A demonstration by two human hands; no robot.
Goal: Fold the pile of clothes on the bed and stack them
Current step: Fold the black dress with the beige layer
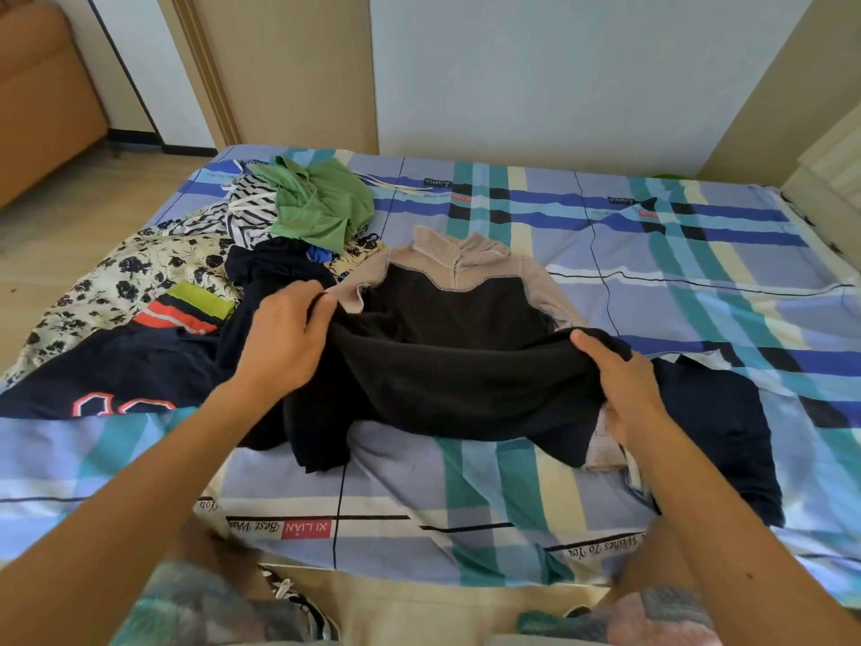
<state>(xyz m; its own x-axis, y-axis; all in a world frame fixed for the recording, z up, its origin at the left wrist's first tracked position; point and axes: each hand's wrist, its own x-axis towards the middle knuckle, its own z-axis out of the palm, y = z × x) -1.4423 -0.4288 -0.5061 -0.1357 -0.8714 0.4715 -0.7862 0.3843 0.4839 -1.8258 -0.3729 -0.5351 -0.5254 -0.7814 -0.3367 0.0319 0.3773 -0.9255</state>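
Black-and-beige top [459, 319] on the bed [508, 487]: our left hand [284, 340] and right hand [626, 382] each grip its hem; uneven lifting could skew the fold.

The zip-neck top [456, 310] lies mid-bed [652, 272]. Left of the top, touching it, sits the pile of clothes [195, 272]. Right of the top lies a flat garment [717, 421]. The left hand [284, 338] and right hand [624, 384] grip the top's near corners.

Matt black fleece top [447, 366] — ribbed knit collar [459, 251] — smooth cotton sheet [699, 272].
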